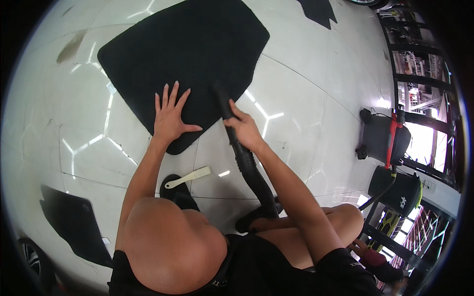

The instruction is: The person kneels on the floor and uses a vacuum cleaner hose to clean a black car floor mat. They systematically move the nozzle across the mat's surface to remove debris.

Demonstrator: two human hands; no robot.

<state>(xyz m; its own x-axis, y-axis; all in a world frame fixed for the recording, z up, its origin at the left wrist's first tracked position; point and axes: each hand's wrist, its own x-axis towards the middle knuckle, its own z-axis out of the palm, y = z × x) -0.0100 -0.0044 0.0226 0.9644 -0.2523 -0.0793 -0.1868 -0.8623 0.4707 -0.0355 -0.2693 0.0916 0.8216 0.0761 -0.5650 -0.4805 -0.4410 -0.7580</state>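
Note:
A black car floor mat lies flat on the glossy tiled floor in front of me. My left hand presses on its near left part, fingers spread and thumb pointing right. My right hand is wrapped round a black vacuum hose, close to its nozzle end. The nozzle rests on or just over the mat's near right part; whether it touches, I cannot tell. From my grip the hose runs back toward my crossed leg. A cream-coloured brush with a flat handle lies by my left shoe.
Another dark mat lies at the left near a car wheel; part of a third mat shows at the far right. A black wheeled bin-like container and a dark drum stand along the right. Another person's arm appears lower right.

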